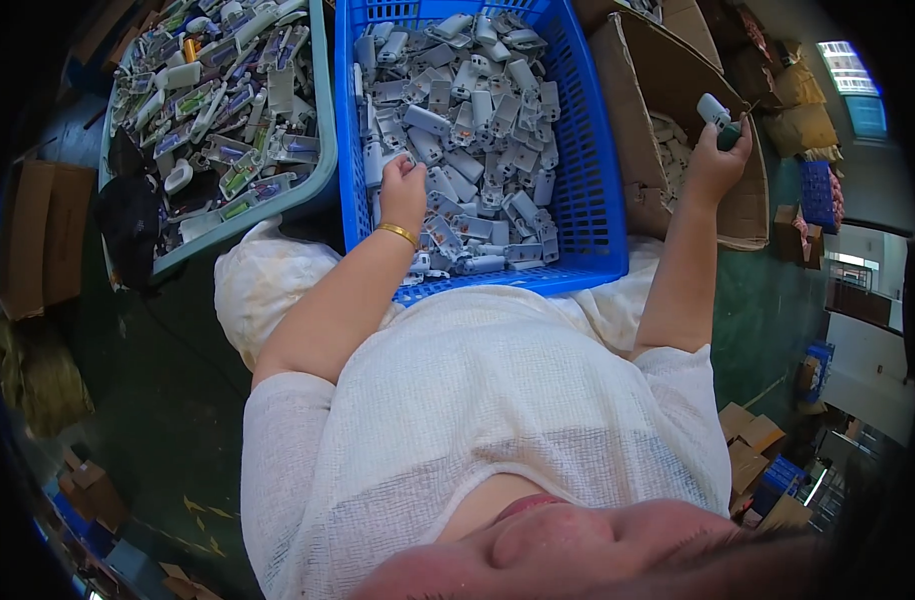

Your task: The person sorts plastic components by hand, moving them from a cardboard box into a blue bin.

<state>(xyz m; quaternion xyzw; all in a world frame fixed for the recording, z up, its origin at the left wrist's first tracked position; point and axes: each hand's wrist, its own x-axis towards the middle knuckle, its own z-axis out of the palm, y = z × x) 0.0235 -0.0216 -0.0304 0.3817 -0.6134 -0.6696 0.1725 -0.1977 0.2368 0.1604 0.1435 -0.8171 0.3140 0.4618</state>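
My left hand (pixel 404 195) is over the left side of a blue plastic basket (pixel 586 130), its fingers curled together. White casings lie right beside the fingertips; whether anything is pinched between them is hidden. In the basket is a heap of small white plastic casings (pixel 465 163), several with open compartments. My right hand (pixel 720 160) is raised over an open cardboard box (pixel 618 90) on the right. Its fingers are closed around a small white plastic casing (pixel 714 109) and a dark green object (pixel 729 136) whose kind I cannot make out.
A pale green tub (pixel 328 150) at the left is heaped with mixed plastic casings, with a black bag (pixel 128 215) on its near corner. White pieces (pixel 670 150) lie inside the cardboard box. Another carton (pixel 46 240) stands far left. More cartons (pixel 758 450) sit at the lower right.
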